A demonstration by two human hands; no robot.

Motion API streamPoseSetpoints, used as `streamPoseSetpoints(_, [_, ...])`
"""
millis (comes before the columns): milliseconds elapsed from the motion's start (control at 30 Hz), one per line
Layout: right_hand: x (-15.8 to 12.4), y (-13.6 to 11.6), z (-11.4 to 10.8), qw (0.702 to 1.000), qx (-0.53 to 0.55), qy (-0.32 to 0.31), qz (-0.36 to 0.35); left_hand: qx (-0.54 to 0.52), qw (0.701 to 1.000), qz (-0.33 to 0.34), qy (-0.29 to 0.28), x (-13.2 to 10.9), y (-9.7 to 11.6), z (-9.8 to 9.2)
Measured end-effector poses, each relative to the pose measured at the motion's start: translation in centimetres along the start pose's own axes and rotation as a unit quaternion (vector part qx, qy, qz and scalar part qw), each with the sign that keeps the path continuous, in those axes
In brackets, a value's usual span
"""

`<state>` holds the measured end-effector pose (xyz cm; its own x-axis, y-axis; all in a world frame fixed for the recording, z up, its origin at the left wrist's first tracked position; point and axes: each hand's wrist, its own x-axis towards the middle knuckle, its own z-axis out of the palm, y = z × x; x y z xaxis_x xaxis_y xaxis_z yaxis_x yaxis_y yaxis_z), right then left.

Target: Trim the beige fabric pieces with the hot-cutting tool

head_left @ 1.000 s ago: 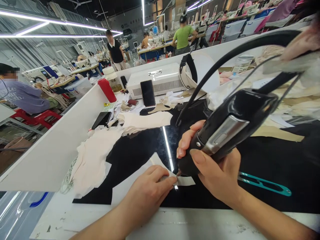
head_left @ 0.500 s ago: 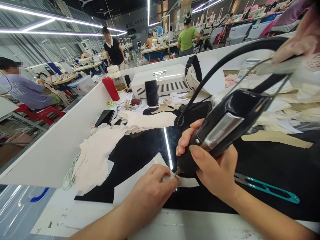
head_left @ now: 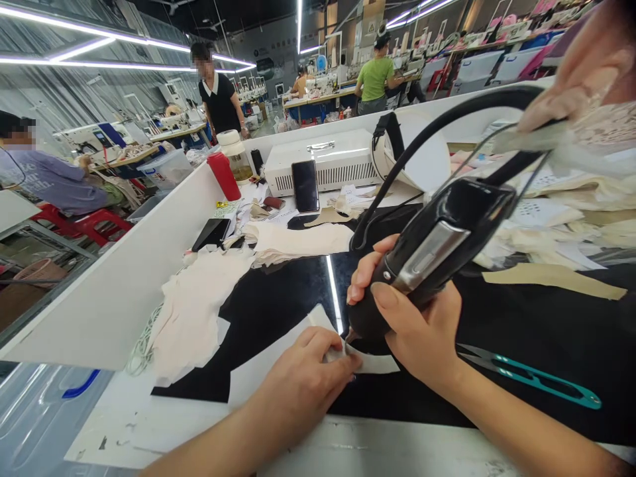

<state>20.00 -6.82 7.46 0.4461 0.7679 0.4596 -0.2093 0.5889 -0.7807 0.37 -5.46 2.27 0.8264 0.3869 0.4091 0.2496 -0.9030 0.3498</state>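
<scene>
My right hand (head_left: pixel 422 324) is wrapped round a black corded handheld tool (head_left: pixel 432 245) with a silver side plate. Its small metal tip points down and left, at the edge of a pale fabric strip (head_left: pixel 380 363). My left hand (head_left: pixel 313 364) is closed on that strip, fingertips beside the tip; whether the tip touches the cloth I cannot tell. Under the left hand lies a white sheet (head_left: pixel 268 354) on the black work surface (head_left: pixel 283 291). Teal-handled thread snips (head_left: pixel 541 381) lie right of my right hand.
Stacked pale fabric pieces (head_left: pixel 193 311) lie at left, with more cut pieces (head_left: pixel 303 240) behind. A phone (head_left: pixel 305 185) leans on a white vented box (head_left: pixel 342 156). The black cable (head_left: pixel 412 159) arches up to a blurred pinkish shape. A person in black (head_left: pixel 218 99) stands beyond the partition.
The tool and my right hand have shifted slightly left, while the view itself has moved a little. My left hand keeps its grip on the fabric strip.
</scene>
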Motion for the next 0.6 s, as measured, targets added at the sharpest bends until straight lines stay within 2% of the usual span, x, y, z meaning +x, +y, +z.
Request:
streamPoseSetpoints(267, [1.3,-1.0,-1.8,0.994,-0.099,0.024,-0.030,-0.033,0.998,-0.042,-0.037,0.1,-0.1,-1.1])
streamPoseSetpoints(433, [2.7,-1.8,-3.8,0.979,-0.197,-0.002,-0.049,-0.078,0.992,-0.092,-0.033,1.7,-1.7,-2.6])
streamPoseSetpoints(500, [3.0,-1.9,-4.7,0.973,-0.211,0.035,-0.086,-0.064,0.992,-0.103,-0.045,2.4,-2.6,-3.0])
streamPoseSetpoints(600, [2.6,-2.2,-6.2,0.948,-0.223,0.136,-0.180,-0.037,0.992,-0.083,-0.090,3.2,-3.8,-3.1])
